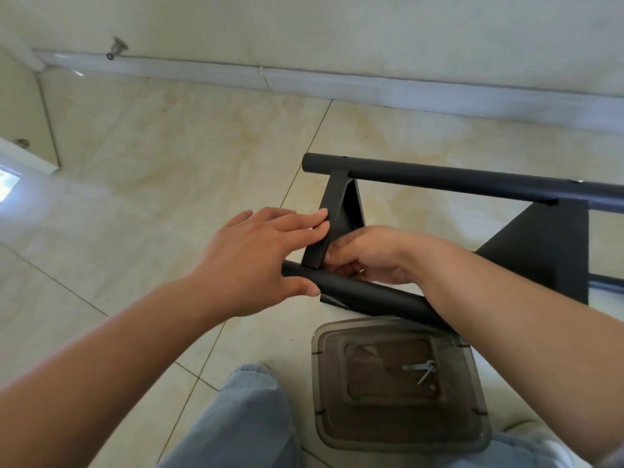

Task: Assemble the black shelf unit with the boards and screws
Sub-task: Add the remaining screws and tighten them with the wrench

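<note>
Denim-clad legs (250, 417) are filling the bottom edge, folded on the tiled floor (152, 157). Reaching in from the left, the left hand (256, 258) is lying spread, its fingers (317, 219) straight and pressing flat against the near black crossbar (332, 217) of the shelf frame, while the thumb is resting on the end of the near black tube (364, 297). Just right of it, the right hand (371, 255) is curling its fingers (341, 249) in behind that crossbar where it meets the tube; what they are pinching, if anything, I cannot tell. Below the right forearm, a translucent grey plastic container (398, 386) is sitting on the floor between the knees, holding a small metal wrench (420, 368). Farther back, the far black tube (456, 179) is running off to the right, joining a second, wider black panel (553, 251).
</note>
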